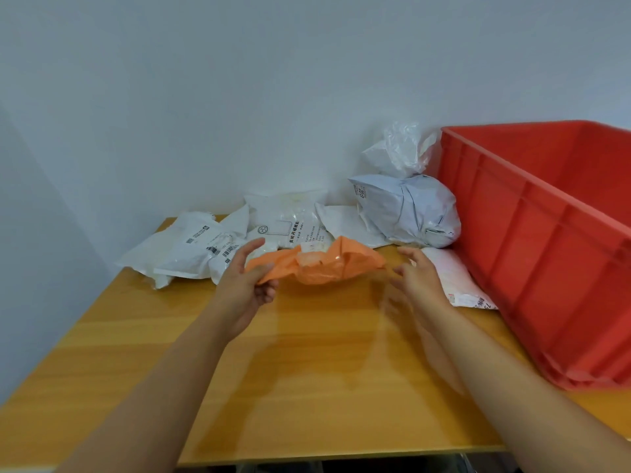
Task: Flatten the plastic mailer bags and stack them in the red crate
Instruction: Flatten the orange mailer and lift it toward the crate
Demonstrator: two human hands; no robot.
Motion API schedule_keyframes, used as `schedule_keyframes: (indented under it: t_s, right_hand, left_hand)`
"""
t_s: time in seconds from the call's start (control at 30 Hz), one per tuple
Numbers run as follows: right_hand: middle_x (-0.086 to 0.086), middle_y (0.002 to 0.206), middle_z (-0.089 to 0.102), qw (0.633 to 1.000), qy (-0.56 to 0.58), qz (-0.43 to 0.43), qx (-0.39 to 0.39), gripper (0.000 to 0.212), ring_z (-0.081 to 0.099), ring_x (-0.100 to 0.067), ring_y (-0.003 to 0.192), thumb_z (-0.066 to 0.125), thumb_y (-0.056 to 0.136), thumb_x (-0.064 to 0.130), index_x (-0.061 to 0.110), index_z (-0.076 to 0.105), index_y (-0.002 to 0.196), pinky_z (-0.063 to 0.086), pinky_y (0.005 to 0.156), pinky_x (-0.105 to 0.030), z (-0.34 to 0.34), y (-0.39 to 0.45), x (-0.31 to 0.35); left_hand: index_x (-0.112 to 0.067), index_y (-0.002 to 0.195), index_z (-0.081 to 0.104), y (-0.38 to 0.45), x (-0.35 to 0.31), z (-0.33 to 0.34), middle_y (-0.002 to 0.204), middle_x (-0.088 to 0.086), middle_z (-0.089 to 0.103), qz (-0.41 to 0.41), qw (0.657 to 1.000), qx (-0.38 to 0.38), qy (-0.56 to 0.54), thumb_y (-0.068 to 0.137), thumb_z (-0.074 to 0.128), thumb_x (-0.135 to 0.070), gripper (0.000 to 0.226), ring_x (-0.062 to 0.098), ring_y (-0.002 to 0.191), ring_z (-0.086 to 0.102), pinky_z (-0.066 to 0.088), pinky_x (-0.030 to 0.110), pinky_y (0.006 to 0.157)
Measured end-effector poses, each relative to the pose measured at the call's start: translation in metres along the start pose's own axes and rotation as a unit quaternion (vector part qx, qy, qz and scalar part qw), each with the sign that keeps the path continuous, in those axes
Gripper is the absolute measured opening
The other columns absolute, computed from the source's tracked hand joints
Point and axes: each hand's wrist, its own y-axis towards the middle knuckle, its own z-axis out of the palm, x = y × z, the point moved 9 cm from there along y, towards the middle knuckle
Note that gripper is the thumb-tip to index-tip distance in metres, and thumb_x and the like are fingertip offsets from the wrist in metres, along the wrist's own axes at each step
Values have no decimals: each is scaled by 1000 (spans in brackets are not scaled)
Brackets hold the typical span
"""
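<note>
My left hand (pixel 244 285) pinches one end of the crumpled orange plastic mailer bag (pixel 317 264) above the wooden table (pixel 307 370), my right hand (pixel 418 278) hovers slack-fingered, white mailers (pixel 191 250) lie unflattened, and the red plastic crate (pixel 532 240) shows nothing stacked.

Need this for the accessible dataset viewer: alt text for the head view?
A person's left hand pinches one end of a crumpled orange mailer bag over a wooden table, right hand open at its other end. White and grey mailer bags sit behind, a red crate at right.
</note>
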Motion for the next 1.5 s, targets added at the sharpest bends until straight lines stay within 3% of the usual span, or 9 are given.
schedule_keyframes:
  t_s: [0.17, 0.4, 0.5, 0.73, 0.97, 1.1, 1.2, 1.3, 1.5]
  right_hand:
    - [20, 147, 37, 960, -85, -232, 134, 59, 32, 7, 135, 63, 93, 21, 47, 36, 138, 26, 105, -9, 27, -41, 36]
    - [17, 107, 64, 929, -71, -362, 7, 22, 60, -2, 102, 59, 99, 21, 40, 60, 110, 46, 83, -15, 7, -51, 97]
    - [18, 109, 62, 922, -94, -372, 39, 22, 59, 2, 102, 62, 98, 23, 36, 59, 115, 45, 81, -10, 14, -51, 107]
    - [19, 94, 62, 918, -101, -382, -25, 10, 58, -1, 89, 55, 101, 20, 26, 63, 98, 45, 75, -16, 9, -39, 121]
    - [15, 91, 62, 940, -114, -322, 15, 29, 60, -6, 88, 59, 99, 31, 25, 59, 127, 48, 79, -27, 19, -23, 119]
    - [6, 80, 56, 953, -103, -284, -17, 40, 55, -6, 74, 56, 100, 31, 25, 50, 139, 46, 74, -22, 17, -10, 121]
    - [1, 88, 58, 947, -147, -283, -27, 26, 52, -6, 76, 56, 100, 26, 19, 63, 124, 44, 74, -22, 18, 2, 129]
    - [-6, 104, 58, 948, -150, -281, -13, 14, 52, -2, 82, 58, 98, 20, 15, 71, 104, 37, 71, -6, 19, 6, 135]
    - [10, 84, 66, 959, -40, -280, 0, 22, 58, -1, 80, 52, 101, 17, 21, 62, 82, 46, 79, -23, 8, -1, 143]
  left_hand:
    - [-11, 106, 59, 1, -10, 11, 69, 13, 63, -7, 1000, 0, -22, 99, 53, -8, 10, 17, 53, 63, 53, 23, 49]
    - [-24, 115, 58, -2, -40, 24, 88, 14, 72, 61, 995, 36, -66, 100, 49, -16, 19, 23, 67, 69, 58, 28, 60]
    - [-20, 119, 55, -3, -49, 29, 99, 13, 72, 74, 995, 53, -48, 99, 48, -10, 23, 25, 80, 71, 58, 33, 70]
    - [-12, 116, 57, -1, -71, 13, 95, 5, 75, 159, 978, -67, 116, 100, 56, -20, 18, 21, 84, 73, 60, 28, 74]
    - [-19, 95, 65, -2, -82, 19, 73, -3, 68, 194, 958, -66, 201, 98, 60, -20, 6, 9, 70, 66, 57, 24, 65]
    - [-26, 92, 68, -3, -83, 22, 89, -2, 65, 201, 946, -65, 245, 95, 63, -26, 5, 11, 81, 59, 49, 24, 70]
    - [-34, 90, 66, -3, -83, 20, 113, 0, 59, 197, 938, -80, 272, 93, 65, -31, 5, 16, 104, 54, 41, 23, 82]
    - [-35, 91, 65, -2, -85, 17, 125, -3, 49, 188, 934, -87, 290, 93, 65, -31, 5, 14, 116, 48, 38, 29, 94]
    - [-21, 90, 65, -6, -101, 13, 84, -8, 65, 220, 947, -94, 216, 90, 70, -18, 6, -3, 77, 60, 47, 12, 71]
